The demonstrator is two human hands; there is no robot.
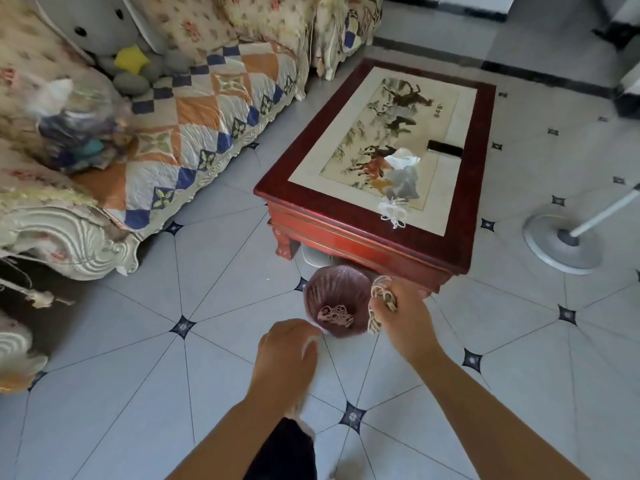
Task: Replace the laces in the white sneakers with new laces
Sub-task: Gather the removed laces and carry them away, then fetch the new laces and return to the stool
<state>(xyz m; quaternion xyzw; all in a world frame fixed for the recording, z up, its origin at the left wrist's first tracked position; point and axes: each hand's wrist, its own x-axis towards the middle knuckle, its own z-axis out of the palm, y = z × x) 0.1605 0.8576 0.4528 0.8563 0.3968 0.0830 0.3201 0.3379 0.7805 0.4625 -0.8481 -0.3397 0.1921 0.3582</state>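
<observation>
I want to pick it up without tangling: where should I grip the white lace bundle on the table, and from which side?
Probably pinch the white lace bundle at its gathered middle, coming from the table's near edge: loops splay outward, and crumpled wrapping lies behind it.

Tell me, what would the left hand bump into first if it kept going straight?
Probably the brownish-pink woven basket on the floor. The left hand points at its near rim, though depth is unclear.
</observation>
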